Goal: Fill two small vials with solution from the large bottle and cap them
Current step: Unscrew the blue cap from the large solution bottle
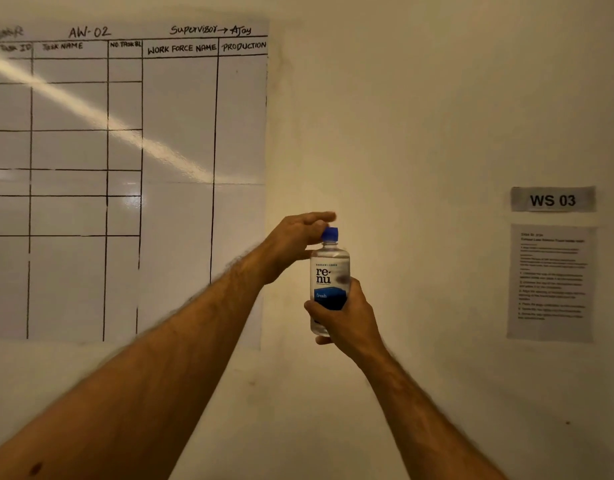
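From the head view, the right hand (347, 317) wraps the lower half of the upright clear bottle (329, 282) (label facing the camera), held before the wall. The left hand (295, 242) curls loosely over its blue cap (330, 234); the whiteboard (125, 168) hangs left of the bottle.

The solution bottle (329, 282) is clear, see-through plastic with colourless liquid inside; its label carries dark lettering over a deep blue band printed with pale blue script. Its cap (330, 234) is a bright royal blue. The whiteboard chart (125, 168) is glossy white, ruled with a black hand-drawn grid and black handwritten headings, and crossed by a pale diagonal streak of glare. The wall (402, 133) is plain cream with a warm yellowish cast. The workstation sign (553, 199) is grey with bold black characters. The instruction sheet (550, 282) is pale grey-white with lines of small black print.
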